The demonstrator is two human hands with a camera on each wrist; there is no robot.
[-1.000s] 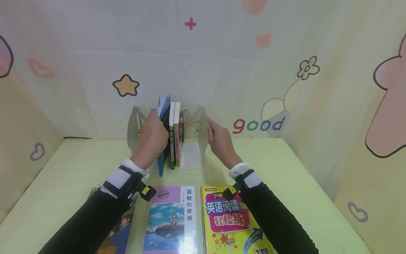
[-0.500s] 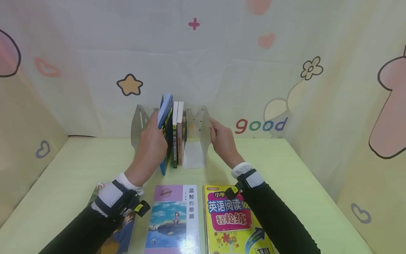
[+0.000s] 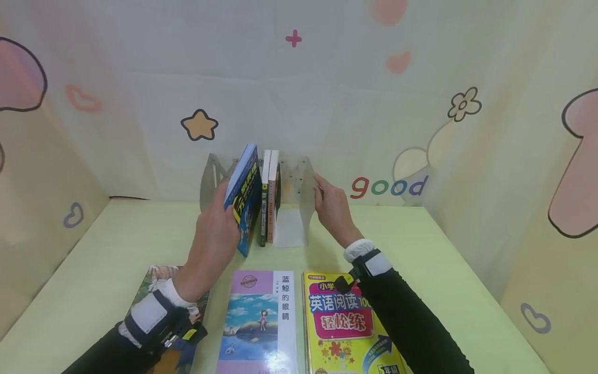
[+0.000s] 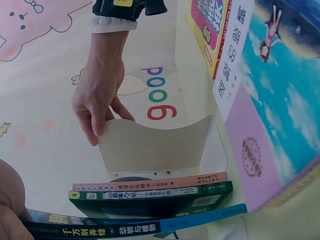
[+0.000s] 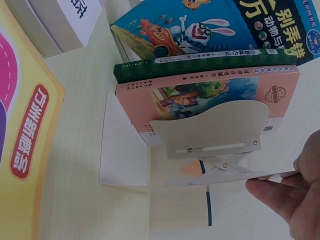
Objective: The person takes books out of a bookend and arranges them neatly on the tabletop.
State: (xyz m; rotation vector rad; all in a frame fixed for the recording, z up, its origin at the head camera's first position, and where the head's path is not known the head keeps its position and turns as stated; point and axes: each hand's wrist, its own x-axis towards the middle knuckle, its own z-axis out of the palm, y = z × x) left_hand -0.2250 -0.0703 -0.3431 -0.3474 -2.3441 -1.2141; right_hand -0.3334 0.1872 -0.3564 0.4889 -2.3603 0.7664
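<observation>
Left hand (image 3: 216, 228): fingers and thumb curled round a blue book (image 3: 245, 196), gripping its near-left cover. Book tilted, top leaning left, bottom edge down on the table (image 3: 420, 244) at the left end of the book stand (image 3: 306, 200). Spine seen in the left wrist view (image 4: 135, 227), lying just beside the green book.

Right hand (image 3: 333, 206): fingers pinching the top edge of the right end plate of the book stand, thumb on the near face, fingertips (image 4: 95, 131) over the rim. Same grip visible at the edge of the right wrist view (image 5: 287, 200).

Between the hands, upright in the stand: green book (image 3: 264, 200) touching the blue one, then pink book (image 3: 273, 197) against the green. Gap between pink book and the right end plate; a smaller inner plate (image 5: 215, 131) pressed flat on the pink cover. Left end plate (image 3: 212, 174) of the stand behind the left hand, well left of the tilted book.

Near edge of table, flat, covers up: a book with a purple-and-sea cover (image 3: 258, 322) in the middle, a yellow workbook (image 3: 343, 327) just right of it and partly under the right sleeve, an illustrated book (image 3: 161, 291) on the left under the left wrist.

Behind and at both sides: pale cloth backdrop (image 3: 327, 104) printed with a star, hearts, a flower and the word "good".
</observation>
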